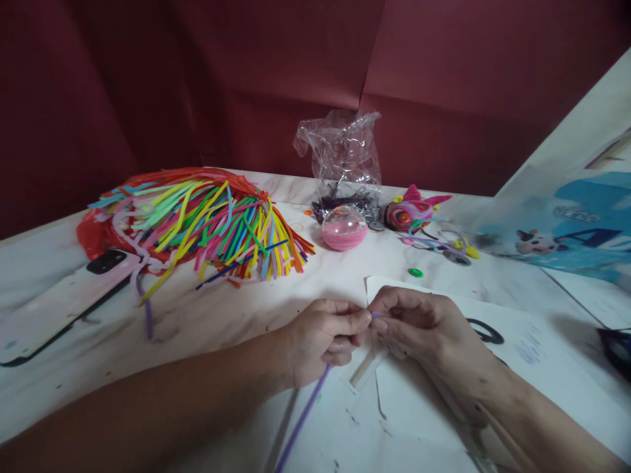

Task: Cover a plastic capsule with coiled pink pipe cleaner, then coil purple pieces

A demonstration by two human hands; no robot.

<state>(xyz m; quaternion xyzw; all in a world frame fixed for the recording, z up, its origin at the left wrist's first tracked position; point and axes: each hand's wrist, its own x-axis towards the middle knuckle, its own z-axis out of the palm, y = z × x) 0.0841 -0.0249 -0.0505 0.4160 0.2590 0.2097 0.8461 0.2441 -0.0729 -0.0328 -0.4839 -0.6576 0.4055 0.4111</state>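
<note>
My left hand (328, 335) is closed around a purple pipe cleaner (306, 415), whose long end hangs down toward the bottom of the view. Its thumb and forefinger meet the fingertips of my right hand (419, 328). That hand pinches a short purple end of the pipe cleaner between thumb and forefinger. Both hands are just above the table, over the left part of a white paper sheet (535, 387). A glue-stick-like translucent piece (365, 369) lies beneath them. Most of the purple piece between the hands is hidden by fingers.
A red bag (91, 233) spills many-coloured pipe cleaners (236, 223) at back left, beside a phone (64, 309). Behind my hands stand a clear-topped pink ball (344, 230) and a clear plastic bag (345, 151). A pink-and-orange figure (410, 211) and a green disc (415, 272) lie right of them.
</note>
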